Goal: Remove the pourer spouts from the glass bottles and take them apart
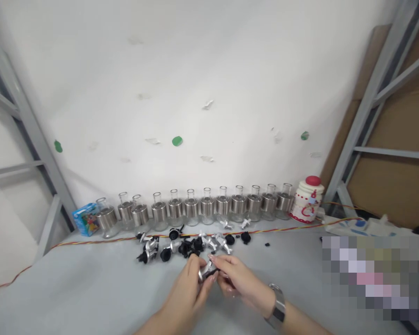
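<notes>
Low in the middle of the view, my left hand (188, 284) grips a silver-and-black pourer spout (205, 271) between thumb and fingers. From the other side my right hand (234, 275), with a watch at its wrist, pinches the same piece near its black end; the fingers hide much of it. Just beyond my hands lie loose silver and black spouts (147, 255) and black caps (245, 237) in a scattered heap. Behind them stands a row of glass bottles (207, 204) with metal sleeves and open necks.
A blue picture box (86, 219) stands at the row's left end, a white jar with a red lid (306, 200) at its right. A twisted red-yellow wire (118, 240) crosses the grey table (101, 288). Grey metal frames flank both sides; the lower right is pixelated.
</notes>
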Demonstrator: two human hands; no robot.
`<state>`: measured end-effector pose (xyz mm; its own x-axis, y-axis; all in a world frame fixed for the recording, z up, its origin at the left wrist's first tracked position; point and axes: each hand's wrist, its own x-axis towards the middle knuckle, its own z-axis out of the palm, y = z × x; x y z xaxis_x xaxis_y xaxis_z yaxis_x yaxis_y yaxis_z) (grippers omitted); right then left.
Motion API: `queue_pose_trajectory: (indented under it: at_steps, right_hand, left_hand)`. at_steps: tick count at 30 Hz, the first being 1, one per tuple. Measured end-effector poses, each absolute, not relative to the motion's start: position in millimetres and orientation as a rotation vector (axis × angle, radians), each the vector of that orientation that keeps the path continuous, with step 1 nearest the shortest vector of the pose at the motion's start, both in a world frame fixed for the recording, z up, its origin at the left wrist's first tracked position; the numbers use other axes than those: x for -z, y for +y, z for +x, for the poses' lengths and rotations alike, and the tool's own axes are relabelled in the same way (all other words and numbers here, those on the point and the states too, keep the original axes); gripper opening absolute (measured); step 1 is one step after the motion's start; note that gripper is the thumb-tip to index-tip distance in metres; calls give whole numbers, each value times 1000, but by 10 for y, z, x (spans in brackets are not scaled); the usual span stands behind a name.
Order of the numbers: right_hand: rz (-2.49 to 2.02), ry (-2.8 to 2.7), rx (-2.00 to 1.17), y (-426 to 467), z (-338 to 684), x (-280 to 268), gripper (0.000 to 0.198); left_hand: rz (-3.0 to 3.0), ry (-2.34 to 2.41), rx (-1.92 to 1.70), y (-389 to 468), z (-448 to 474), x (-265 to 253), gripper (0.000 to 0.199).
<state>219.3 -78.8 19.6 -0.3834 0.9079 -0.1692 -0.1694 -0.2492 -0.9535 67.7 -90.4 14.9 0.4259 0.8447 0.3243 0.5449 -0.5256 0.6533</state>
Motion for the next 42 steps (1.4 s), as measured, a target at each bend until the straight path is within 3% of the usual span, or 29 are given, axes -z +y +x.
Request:
queue_pose_trajectory:
  at_steps: [42]
  right_hand:
    - [-971, -944, -1844, -816, 2189, -215, 38]
  left_hand:
    - [2527, 1235, -663, -949, 657, -247, 20]
